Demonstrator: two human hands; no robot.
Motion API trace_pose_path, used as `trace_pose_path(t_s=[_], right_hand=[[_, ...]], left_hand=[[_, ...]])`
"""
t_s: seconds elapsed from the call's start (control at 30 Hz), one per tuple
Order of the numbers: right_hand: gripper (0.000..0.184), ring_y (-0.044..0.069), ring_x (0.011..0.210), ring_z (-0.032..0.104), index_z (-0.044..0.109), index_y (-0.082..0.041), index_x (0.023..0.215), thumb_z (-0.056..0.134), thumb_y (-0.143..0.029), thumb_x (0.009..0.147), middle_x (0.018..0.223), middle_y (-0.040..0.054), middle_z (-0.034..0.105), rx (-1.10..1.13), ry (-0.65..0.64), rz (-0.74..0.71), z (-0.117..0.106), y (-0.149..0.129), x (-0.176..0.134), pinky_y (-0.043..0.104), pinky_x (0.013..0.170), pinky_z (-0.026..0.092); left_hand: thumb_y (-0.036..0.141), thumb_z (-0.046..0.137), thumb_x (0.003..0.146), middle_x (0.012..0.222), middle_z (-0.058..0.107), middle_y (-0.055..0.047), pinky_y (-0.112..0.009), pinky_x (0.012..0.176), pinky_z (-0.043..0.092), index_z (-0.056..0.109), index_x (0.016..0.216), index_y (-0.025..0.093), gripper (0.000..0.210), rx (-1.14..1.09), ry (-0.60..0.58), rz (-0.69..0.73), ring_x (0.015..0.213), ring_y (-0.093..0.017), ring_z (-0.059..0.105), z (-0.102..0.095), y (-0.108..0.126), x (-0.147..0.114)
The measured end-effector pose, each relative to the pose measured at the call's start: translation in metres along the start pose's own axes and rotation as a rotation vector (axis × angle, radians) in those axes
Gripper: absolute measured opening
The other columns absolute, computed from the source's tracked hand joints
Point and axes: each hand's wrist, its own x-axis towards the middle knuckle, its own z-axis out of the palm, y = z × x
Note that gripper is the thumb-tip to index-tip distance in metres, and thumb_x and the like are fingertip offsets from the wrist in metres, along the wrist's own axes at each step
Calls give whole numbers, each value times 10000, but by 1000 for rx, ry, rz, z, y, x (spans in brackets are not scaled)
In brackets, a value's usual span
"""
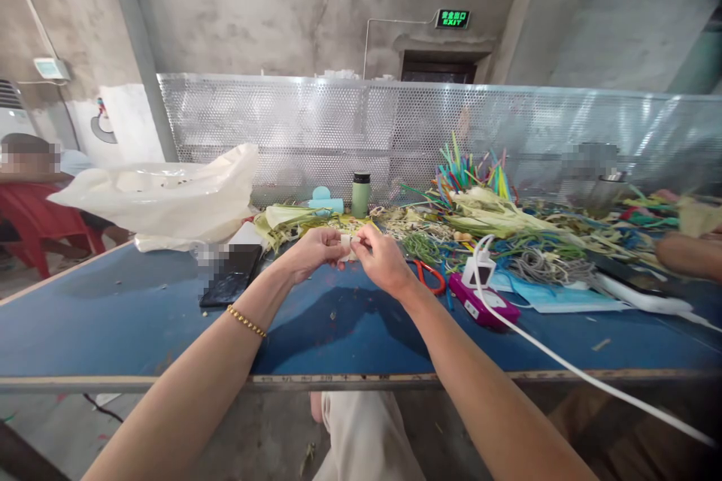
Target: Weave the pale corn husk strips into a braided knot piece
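Observation:
Both my hands meet over the middle of the blue table, fingers pinched around a small pale, whitish piece (346, 240) whose kind I cannot make out. My left hand (319, 252), with a gold bead bracelet (247, 321) at the wrist, grips it from the left. From the right, my right hand (379, 259) pinches its other side with thumb and fingertips. Just behind my hands lie scattered pale-green husk strips (287, 218) and small bits. Red-handled scissors (429, 278) lie right of my right hand, their blades not visible.
A black phone (232, 276) and a large plastic bag (163, 199) are to the left. At the back stand a green bottle (360, 195) and a perforated metal screen (304, 116). Rightward are a purple power socket (482, 302), a white cable (541, 349), a blue mask (558, 297) and another person's arm (688, 252).

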Motion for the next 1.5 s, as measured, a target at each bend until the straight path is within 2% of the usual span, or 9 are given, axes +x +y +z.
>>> trace_pose_path(t_s=[0.2,0.47,0.67,0.8,0.9,1.07,1.2,1.4,1.5], right_hand=[[25,163,648,589,547,-196,858,534,-206,876,726,29,665,1,1,-11,5,5,0,256,624,363],[113,137,582,553,545,-199,744,570,-242,845,633,1,613,222,-15,79,3,2,0,242,572,387],[112,126,537,554,541,-193,711,572,-214,816,601,-6,601,328,-38,138,8,5,1,235,525,415],[74,133,493,573,573,-181,817,577,-254,827,583,-5,616,474,-57,242,1,4,2,247,502,450],[200,131,506,574,617,-161,904,614,-345,827,578,-9,612,570,-23,261,-11,1,3,243,501,456],[392,132,578,611,685,-136,822,597,-517,847,677,52,682,757,-144,218,-23,-1,3,274,596,499],[301,135,687,642,688,-149,962,655,-417,830,871,72,726,809,-213,150,-24,-2,1,304,713,517],[279,120,655,622,670,-160,1010,683,-341,798,805,29,691,752,-189,134,-24,-3,1,290,697,504],[222,98,580,575,682,-154,928,673,-331,794,805,28,676,715,-186,143,-24,-3,2,264,609,480]], left_hand=[[360,779,709,718,580,-13,-279,609,443,653,780,100,297,-23,-11,-7,602,-97,536,0,-1,1],[309,829,616,651,568,15,-270,598,445,651,774,111,309,32,30,-11,577,-96,533,3,0,1],[232,783,642,556,546,12,-260,570,426,596,577,127,224,59,100,-72,537,-95,526,2,-5,1],[206,791,618,601,611,-20,-258,558,430,659,616,106,166,-26,125,-132,536,-94,527,-1,-2,1],[185,791,609,596,617,-29,-249,539,421,680,633,92,147,-63,166,-177,517,-91,525,-5,-1,2],[187,778,636,677,664,-85,-254,557,442,714,697,73,144,-115,125,-192,568,-114,569,-9,0,2],[170,766,645,712,683,-103,-257,573,455,726,729,65,140,-131,79,-197,574,-116,578,-8,2,0],[181,784,652,754,693,-109,-254,586,457,733,754,66,162,-133,13,-184,598,-109,576,-9,3,0],[196,798,641,746,690,-103,-251,585,460,726,724,70,167,-142,15,-196,607,-114,588,-9,1,1]])
